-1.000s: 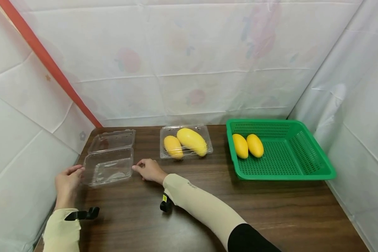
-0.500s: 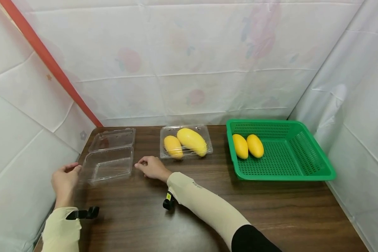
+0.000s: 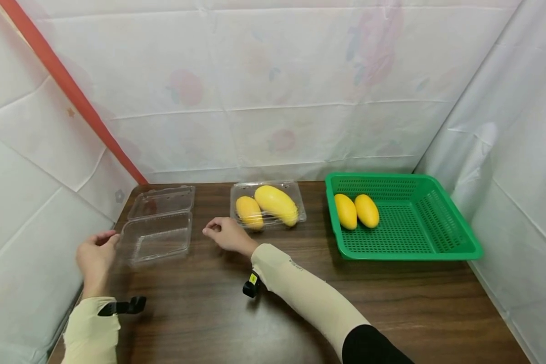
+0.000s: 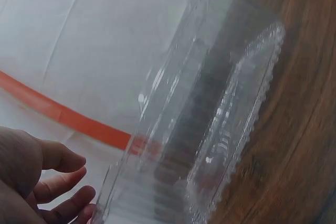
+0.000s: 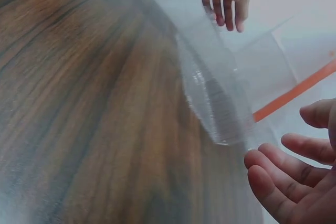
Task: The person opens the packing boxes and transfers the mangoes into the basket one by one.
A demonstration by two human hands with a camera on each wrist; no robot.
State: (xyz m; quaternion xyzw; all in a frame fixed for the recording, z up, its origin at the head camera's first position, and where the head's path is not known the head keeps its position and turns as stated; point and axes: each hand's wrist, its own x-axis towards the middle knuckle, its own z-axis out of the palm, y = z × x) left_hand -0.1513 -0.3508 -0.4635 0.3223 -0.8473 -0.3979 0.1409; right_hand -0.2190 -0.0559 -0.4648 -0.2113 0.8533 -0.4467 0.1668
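A clear plastic clamshell box (image 3: 161, 237) lies on the table at the left, its lid (image 3: 161, 202) folded back toward the wall. At its left side is my left hand (image 3: 95, 258); in the left wrist view the loosely bent fingers (image 4: 63, 190) lie by the rim, and whether they touch it I cannot tell. My right hand (image 3: 231, 236) is off the box's right side, between it and a second clear clamshell box (image 3: 300, 205) with two yellow mangoes (image 3: 276, 205). In the right wrist view its fingers (image 5: 283, 177) are relaxed, thumb apart, holding nothing.
A green plastic basket (image 3: 411, 255) stands at the right with two mangoes (image 3: 367, 211) at its left end. White sheeting (image 3: 273, 91) walls the table's back and sides. A red-orange strip (image 3: 73, 93) runs down the back left corner.
My right hand has drawn away from the box's right edge, moving right and slightly back. The left hand shifted a little left and up, and the open box stayed nearly in place.
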